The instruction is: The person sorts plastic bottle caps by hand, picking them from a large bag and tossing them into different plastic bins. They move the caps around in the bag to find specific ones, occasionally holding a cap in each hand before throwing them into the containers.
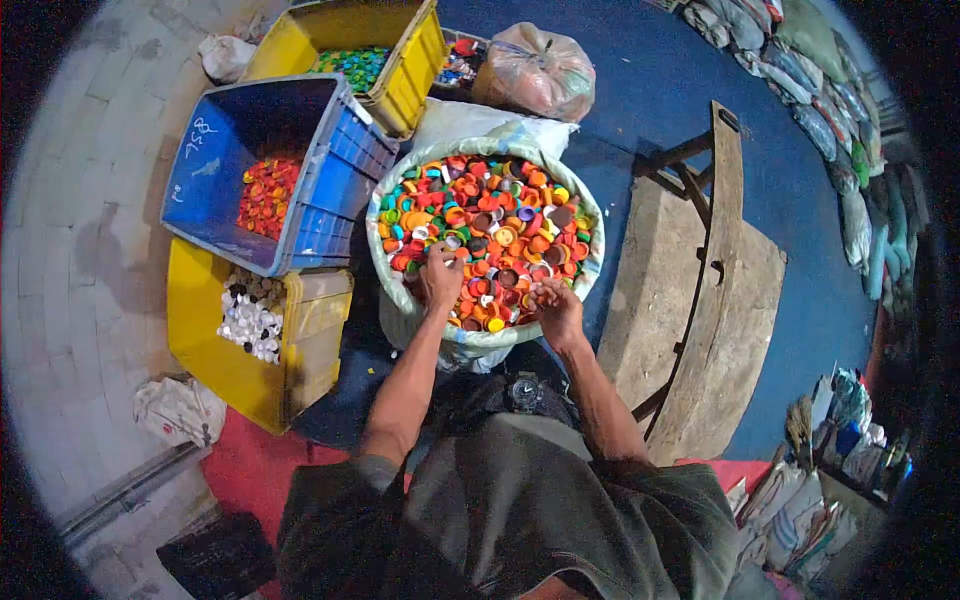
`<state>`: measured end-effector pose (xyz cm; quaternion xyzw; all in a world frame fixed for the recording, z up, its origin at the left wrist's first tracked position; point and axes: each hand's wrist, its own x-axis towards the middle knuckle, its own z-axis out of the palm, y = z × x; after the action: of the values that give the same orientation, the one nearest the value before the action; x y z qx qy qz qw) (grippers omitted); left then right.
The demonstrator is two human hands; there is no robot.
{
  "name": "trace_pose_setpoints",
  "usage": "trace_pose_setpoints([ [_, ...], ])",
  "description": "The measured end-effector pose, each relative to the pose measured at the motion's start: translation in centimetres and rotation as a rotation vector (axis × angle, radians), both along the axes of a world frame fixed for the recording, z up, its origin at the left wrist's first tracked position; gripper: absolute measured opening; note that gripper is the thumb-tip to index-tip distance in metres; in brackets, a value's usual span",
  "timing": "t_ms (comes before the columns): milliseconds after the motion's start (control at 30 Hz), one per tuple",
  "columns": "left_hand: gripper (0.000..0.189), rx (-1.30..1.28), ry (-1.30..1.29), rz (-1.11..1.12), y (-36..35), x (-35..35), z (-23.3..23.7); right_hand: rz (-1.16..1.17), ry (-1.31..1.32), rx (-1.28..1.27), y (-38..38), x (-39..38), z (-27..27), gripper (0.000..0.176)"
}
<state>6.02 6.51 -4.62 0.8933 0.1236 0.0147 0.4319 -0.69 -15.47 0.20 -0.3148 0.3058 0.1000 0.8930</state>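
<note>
A round sack [598, 250] with a rolled pale green rim stands in front of me, full of loose plastic bottle caps [505, 236], mostly orange and red with some green, white, yellow and brown. At the left of the heap, my left hand [441, 278] has its fingers pinched together at a whitish cap [453, 243]. Near the front right of the rim is my right hand [561, 314], its fingers curled in over the caps. What lies between those fingers is too small to make out.
On the left, a blue bin [340, 170] holds red-orange caps, a yellow bin [315, 345] white and black ones, and another yellow bin [410, 75] green ones. A tied bag [537, 75] stands behind. A wooden bench [715, 290] lies at right.
</note>
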Motion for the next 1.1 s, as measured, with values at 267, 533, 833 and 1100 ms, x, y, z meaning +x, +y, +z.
trace_pose_setpoints([
  [267, 0.046, 0.018, -0.152, 0.001, -0.7, 1.0, -1.1, 0.162, 0.067, -0.220, -1.2, 0.0, 0.1, 0.011],
  [533, 0.038, -0.175, -0.075, 0.105, -0.3, 0.6, -1.2, 0.223, -0.088, -0.883, 0.8, 2.3, -2.5, 0.022],
  [833, 0.029, -1.560, 0.336, 0.398, 0.2, -3.2, 6.1, 0.283, -0.332, -1.403, 2.5, 5.6, -2.8, 0.043],
  [1100, 0.042, -1.634, 0.365, 0.368, 0.0, -5.0, 6.3, 0.422, -0.190, -1.608, 3.8, 6.6, -2.6, 0.050],
])
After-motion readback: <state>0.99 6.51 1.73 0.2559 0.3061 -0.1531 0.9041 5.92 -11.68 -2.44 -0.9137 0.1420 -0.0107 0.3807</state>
